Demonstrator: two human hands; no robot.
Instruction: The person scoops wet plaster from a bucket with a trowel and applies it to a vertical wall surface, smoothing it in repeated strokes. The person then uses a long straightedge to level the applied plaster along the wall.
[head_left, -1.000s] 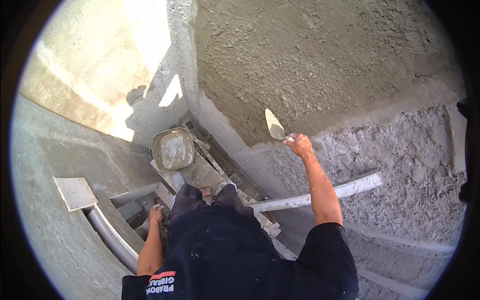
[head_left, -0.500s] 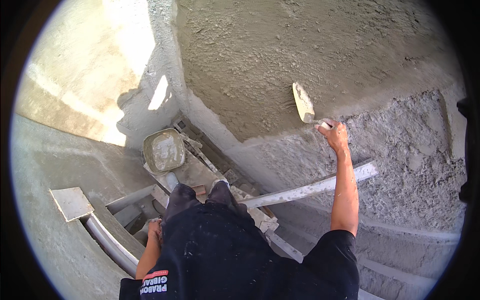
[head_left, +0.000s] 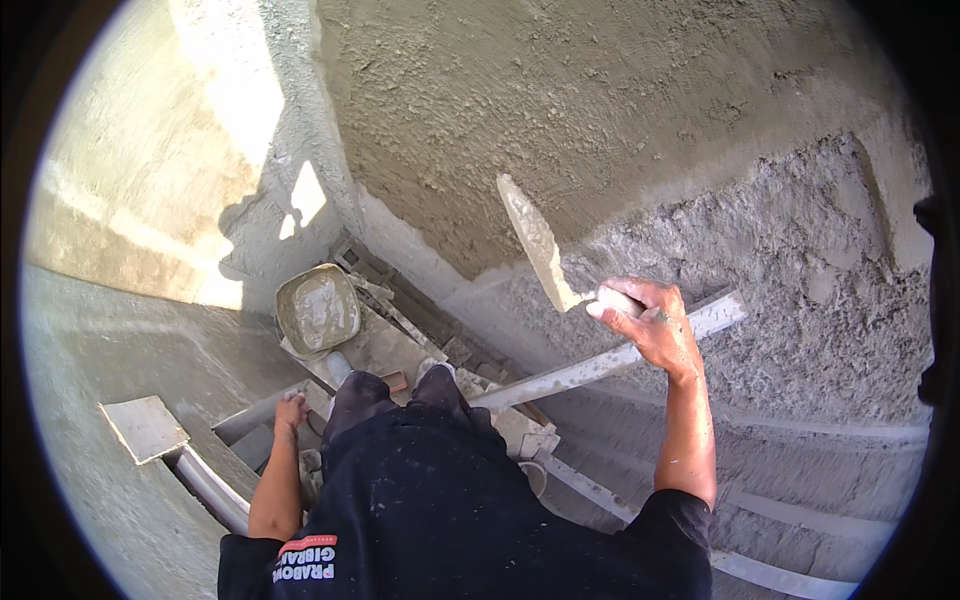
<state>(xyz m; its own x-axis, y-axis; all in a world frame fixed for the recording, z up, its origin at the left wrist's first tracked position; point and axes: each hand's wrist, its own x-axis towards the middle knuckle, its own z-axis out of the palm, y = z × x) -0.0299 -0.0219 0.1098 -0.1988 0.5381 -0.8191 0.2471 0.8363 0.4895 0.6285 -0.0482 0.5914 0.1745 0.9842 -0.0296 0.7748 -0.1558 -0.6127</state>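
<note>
My right hand (head_left: 650, 318) is wrapped round the pale handle of a trowel (head_left: 533, 238). The trowel's long blade has mortar on it and points up and to the left, in front of the wall. Behind it, the upper part of the wall carries damp, textured mortar (head_left: 600, 120). Below and to the right the wall is paler and rougher (head_left: 800, 230). Off to my left, my left hand (head_left: 291, 411) hangs with its fingers curled in, and nothing shows in it. A mortar-crusted tub (head_left: 318, 310) with grey mix inside stands ahead of my knees.
Under the tub lie planks (head_left: 385, 345), with a reddish brick piece (head_left: 396, 382) between my legs. A long whitish bar (head_left: 620, 362) slants up to the right against the wall. A square board (head_left: 143, 428) sits at the far left. Another plastered wall (head_left: 120, 310) rises on the left.
My right hand has drawn the trowel down, leftward and nearer to me, and its blade is tilted more edge-on. My left hand has risen and moved slightly left.
</note>
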